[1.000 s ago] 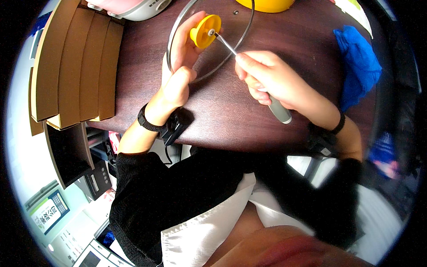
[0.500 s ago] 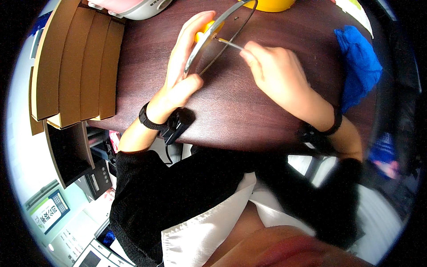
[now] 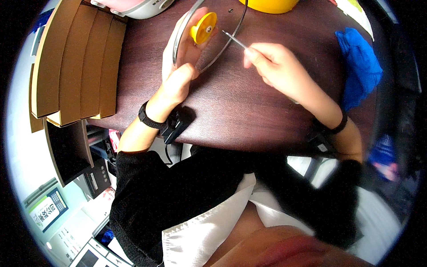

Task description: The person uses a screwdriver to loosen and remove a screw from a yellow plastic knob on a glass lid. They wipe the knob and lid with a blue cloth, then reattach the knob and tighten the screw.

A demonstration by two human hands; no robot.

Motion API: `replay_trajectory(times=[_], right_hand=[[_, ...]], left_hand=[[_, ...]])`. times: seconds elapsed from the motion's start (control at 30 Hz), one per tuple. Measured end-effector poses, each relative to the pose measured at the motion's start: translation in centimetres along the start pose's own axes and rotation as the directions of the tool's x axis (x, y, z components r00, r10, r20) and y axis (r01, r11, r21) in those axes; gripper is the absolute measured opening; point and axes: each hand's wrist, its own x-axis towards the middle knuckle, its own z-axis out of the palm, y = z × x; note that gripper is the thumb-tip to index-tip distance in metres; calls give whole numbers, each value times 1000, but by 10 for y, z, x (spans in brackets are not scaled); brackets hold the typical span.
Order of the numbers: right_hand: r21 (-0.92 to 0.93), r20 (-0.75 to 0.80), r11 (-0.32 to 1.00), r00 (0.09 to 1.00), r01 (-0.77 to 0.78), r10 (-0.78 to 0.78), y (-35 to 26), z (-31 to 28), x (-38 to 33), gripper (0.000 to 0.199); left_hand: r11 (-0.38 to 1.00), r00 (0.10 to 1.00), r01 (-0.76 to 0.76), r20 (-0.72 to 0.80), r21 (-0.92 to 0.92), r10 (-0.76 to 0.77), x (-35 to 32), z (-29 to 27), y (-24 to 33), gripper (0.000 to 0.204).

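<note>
holding the glass lid (image 3: pixel 222 40) up on its edge, our left hand (image 3: pixel 180 75) wraps around its rim over the brown table (image 3: pixel 249 115). the yellow knob (image 3: pixel 203 27) faces us. our right hand (image 3: pixel 278 69) pinches a thin screwdriver (image 3: pixel 235 39), its tip just beside the knob. a blue cloth (image 3: pixel 360 66) lies off to the right.

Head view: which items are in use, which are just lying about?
In use: round glass lid with metal rim, its yellow round knob, thin metal screwdriver, left hand, right hand.
Idle: crumpled blue cloth, tan cardboard stack, yellow bowl-shaped thing.
</note>
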Motion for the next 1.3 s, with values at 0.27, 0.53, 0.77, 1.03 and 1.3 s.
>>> replay_trajectory(times=[0.27,0.53,0.77,1.03,1.3], right_hand=[[435,312,795,899,-422,307,-8,2,-2,33],[420,268,803,903,-422,334,-6,7,-1,36],[409,300,807,898,-425,321,-10,5,-3,35],[356,279,817,886,-454,370,-9,7,-2,37],[-407,-167,905,965,120,-203,6,14,-3,26]], left_hand=[[998,998,58,-32,30,-57,-1,8,-1,85],[996,998,67,-25,62,-66,0,12,3,84],[998,999,49,-18,47,-48,-2,9,0,89],[996,993,85,78,42,-88,-2,2,-5,90],[993,993,86,72,86,-92,-2,3,-6,94]])
